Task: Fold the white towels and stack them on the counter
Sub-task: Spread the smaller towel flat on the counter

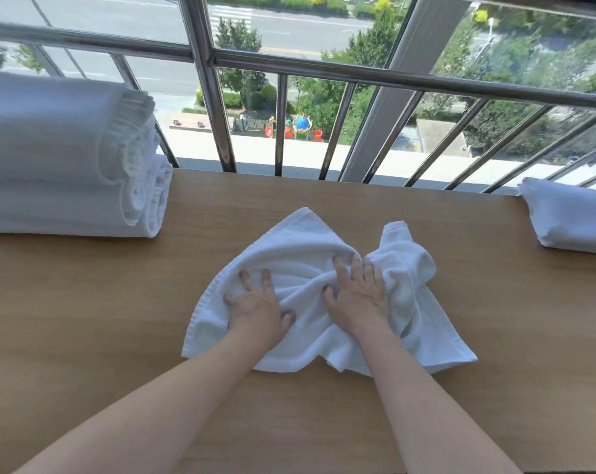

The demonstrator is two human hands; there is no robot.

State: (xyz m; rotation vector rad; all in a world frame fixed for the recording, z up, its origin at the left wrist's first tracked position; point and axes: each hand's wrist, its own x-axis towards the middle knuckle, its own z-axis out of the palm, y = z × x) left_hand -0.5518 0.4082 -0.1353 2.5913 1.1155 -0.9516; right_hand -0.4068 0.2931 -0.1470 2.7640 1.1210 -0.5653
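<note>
A crumpled white towel lies in the middle of the wooden counter. My left hand rests flat on the towel's left part, fingers spread. My right hand lies on the bunched middle, fingers apart and pressing into the folds. At the far left sits a stack of folded white towels, their rolled edges facing right. Another folded white towel lies at the right edge of the counter, partly cut off by the frame.
Behind the counter a metal railing with vertical bars runs across a large window, with a street and trees far below. Bare wood shows between the crumpled towel and the stack on the left.
</note>
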